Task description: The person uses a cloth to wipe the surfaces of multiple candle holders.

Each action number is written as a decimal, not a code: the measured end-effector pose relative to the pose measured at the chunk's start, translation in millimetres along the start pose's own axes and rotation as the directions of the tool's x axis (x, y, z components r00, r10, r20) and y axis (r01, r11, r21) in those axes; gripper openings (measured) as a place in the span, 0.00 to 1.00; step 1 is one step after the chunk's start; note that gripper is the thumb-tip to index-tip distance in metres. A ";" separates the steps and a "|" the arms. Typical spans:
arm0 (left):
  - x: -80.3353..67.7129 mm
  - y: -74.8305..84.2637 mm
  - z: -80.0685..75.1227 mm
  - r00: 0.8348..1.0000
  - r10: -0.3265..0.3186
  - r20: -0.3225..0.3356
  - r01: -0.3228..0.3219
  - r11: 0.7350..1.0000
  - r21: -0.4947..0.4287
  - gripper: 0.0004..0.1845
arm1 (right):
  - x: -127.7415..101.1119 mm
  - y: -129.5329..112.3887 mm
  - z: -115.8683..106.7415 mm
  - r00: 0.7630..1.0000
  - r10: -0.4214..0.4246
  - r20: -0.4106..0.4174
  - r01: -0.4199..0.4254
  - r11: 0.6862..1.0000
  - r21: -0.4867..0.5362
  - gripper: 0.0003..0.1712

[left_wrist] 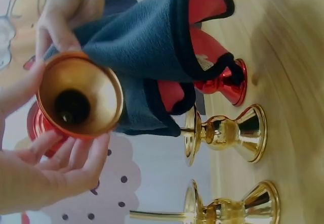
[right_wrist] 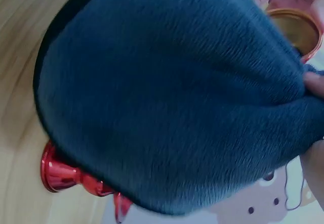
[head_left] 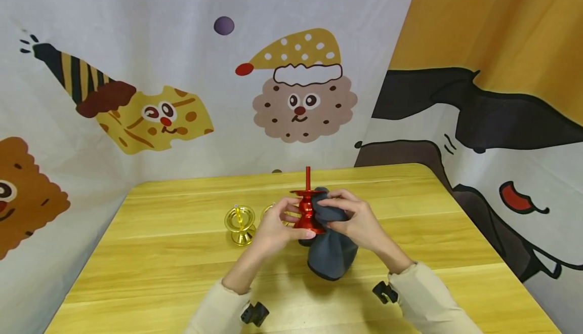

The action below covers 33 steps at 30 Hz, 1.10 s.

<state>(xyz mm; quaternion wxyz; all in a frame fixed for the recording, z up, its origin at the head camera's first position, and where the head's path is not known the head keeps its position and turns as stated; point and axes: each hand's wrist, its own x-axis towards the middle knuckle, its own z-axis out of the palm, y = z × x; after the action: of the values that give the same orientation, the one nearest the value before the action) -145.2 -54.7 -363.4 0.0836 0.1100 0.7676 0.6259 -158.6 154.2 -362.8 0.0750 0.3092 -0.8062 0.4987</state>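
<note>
My left hand (head_left: 275,228) holds a shiny red candle holder (head_left: 307,212) upright above the table, its thin stem pointing up. In the left wrist view, the hollow gold-coloured underside of this candle holder (left_wrist: 98,107) faces the camera. My right hand (head_left: 361,218) pinches a dark blue-grey cloth (head_left: 334,255) against the holder's right side. The cloth hangs down in loose folds; its red reverse shows in the left wrist view. A second red candle holder (right_wrist: 61,171) stands on the table, mostly hidden behind the cloth.
Two gold candle holders stand on the wooden table (head_left: 159,253): one gold holder (head_left: 241,225) left of my left hand, the other gold holder (left_wrist: 250,133) partly hidden behind that hand in the head view. A cartoon-printed curtain (head_left: 182,60) hangs behind the table.
</note>
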 end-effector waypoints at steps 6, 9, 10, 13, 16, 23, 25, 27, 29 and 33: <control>1.6 -1.0 -13.5 0.993 0.025 0.112 -0.004 0.982 -0.186 0.31 | -0.2 7.1 -6.7 0.998 0.034 0.052 -0.041 0.990 0.134 0.21; 1.6 -0.1 -16.2 0.990 0.038 0.134 -0.005 0.971 -0.238 0.32 | 0.0 9.2 -6.4 0.998 0.022 0.066 -0.036 0.976 0.216 0.22; 1.6 0.2 -16.6 0.990 0.037 0.136 -0.003 0.969 -0.246 0.32 | 0.1 9.6 -5.9 0.998 0.019 0.066 -0.034 0.971 0.237 0.22; 1.1 0.6 -15.9 0.991 0.038 0.125 -0.008 0.972 -0.235 0.32 | 0.2 11.1 -4.8 0.998 0.034 0.058 -0.048 0.963 0.266 0.22; 0.3 1.5 -12.5 0.996 0.036 0.083 -0.021 0.985 -0.173 0.32 | 0.8 10.1 -3.0 0.998 0.054 0.035 -0.061 0.969 0.241 0.22; -0.4 3.9 2.0 0.996 0.065 -0.067 -0.058 0.993 0.101 0.33 | 3.9 -3.6 5.6 0.999 -0.029 -0.033 0.031 0.998 0.046 0.22; -0.3 4.0 2.9 0.994 0.073 -0.079 -0.062 0.988 0.139 0.33 | 4.4 -6.0 7.7 0.997 -0.068 -0.037 0.067 0.998 -0.020 0.22; 0.3 3.3 0.2 0.996 0.065 -0.053 -0.060 0.994 0.097 0.33 | 4.5 -6.5 8.2 0.995 -0.090 -0.037 0.089 0.996 -0.024 0.22; 1.0 2.1 -5.3 0.998 0.056 0.008 -0.056 0.998 -0.009 0.33 | 4.2 -4.7 6.7 0.996 -0.080 -0.039 0.081 0.996 0.038 0.22; 1.8 -0.3 -17.0 0.981 0.074 0.181 -0.027 0.968 -0.249 0.35 | 3.1 0.7 1.7 0.999 -0.023 -0.041 0.030 0.984 0.176 0.23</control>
<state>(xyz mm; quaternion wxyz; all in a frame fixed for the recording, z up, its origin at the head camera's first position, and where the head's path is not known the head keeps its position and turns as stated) -151.5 -70.2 -360.2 0.1530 0.1776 0.6698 0.7046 -161.2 151.7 -362.9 0.0698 0.3157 -0.7530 0.5731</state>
